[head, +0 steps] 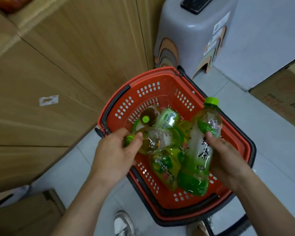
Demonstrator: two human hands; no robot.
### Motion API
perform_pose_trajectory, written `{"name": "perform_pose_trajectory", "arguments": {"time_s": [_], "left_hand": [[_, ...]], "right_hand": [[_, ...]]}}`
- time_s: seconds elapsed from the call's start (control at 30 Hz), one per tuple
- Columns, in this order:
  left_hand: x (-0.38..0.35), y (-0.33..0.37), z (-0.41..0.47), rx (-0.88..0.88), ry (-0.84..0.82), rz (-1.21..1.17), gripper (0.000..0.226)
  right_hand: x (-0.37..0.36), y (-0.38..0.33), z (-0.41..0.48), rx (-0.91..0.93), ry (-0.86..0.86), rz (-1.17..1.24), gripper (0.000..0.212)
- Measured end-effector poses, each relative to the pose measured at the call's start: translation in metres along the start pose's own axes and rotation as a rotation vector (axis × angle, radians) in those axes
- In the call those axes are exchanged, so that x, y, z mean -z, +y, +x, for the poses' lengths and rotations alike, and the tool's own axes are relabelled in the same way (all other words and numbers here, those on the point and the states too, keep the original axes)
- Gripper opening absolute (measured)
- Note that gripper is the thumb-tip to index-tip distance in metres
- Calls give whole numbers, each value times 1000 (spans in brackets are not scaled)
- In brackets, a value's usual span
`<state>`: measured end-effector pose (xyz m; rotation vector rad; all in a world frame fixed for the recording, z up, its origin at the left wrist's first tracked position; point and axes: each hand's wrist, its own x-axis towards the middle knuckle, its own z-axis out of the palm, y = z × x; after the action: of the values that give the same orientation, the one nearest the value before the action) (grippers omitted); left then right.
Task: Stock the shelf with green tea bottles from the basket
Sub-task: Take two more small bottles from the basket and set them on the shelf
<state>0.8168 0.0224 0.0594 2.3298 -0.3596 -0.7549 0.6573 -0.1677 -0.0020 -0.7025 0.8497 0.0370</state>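
A pale shoe stands on the tiled floor at the bottom edge. Just above it, both forearms reach over a red basket that sits on the floor. The left hand has its fingers curled round the neck of a green tea bottle lying sideways, its cap poking out beside the thumb. The right hand grips a second green tea bottle round the middle, held upright and slightly tilted over the basket's right side, with its lime lid uppermost. More bottles lie inside the basket beneath them: a yellow-labelled one near the front, a pale-labelled one further back, and one standing with its top facing the camera (how many lie under these I cannot tell). Beyond the basket stands a grey plastic stool with a dark phone on top. Wood-grain cabinet panels fill the left, and a cardboard box sits at the right.
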Motion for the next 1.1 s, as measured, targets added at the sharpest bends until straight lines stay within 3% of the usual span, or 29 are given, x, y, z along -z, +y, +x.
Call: {"name": "perform_pose_trajectory", "arguments": {"time_s": [0.1, 0.2, 0.37, 0.47, 0.53, 0.63, 0.73, 0.9, 1.0, 1.1], "left_hand": [[36, 19, -38, -11, -27, -88, 36], [72, 36, -71, -65, -19, -63, 38], [111, 36, -104, -126, 201, -95, 55], [130, 32, -122, -133, 247, -366, 36], [139, 27, -135, -89, 200, -686, 27], [153, 2, -158, -58, 45, -1027, 66], [169, -28, -186, -23, 44, -994, 82], [207, -84, -227, 142, 192, -979, 62], [225, -112, -248, 187, 323, -1060, 62], [241, -133, -257, 196, 484, -984, 65]], "right_hand": [[-20, -19, -22, -19, -97, 32, 80], [-36, -33, -42, -99, -156, 108, 82], [-76, -31, -79, -202, -260, 124, 81], [-106, -16, -100, -207, -304, 111, 81], [-132, -2, -116, -211, -329, 106, 67], [-178, 26, -141, -220, -330, 53, 66], [-221, 57, -160, -235, -355, -26, 72], [-293, 98, -193, -234, -359, -168, 63], [-329, 114, -204, -204, -388, -259, 53], [-357, 120, -206, -142, -378, -357, 43]]}}
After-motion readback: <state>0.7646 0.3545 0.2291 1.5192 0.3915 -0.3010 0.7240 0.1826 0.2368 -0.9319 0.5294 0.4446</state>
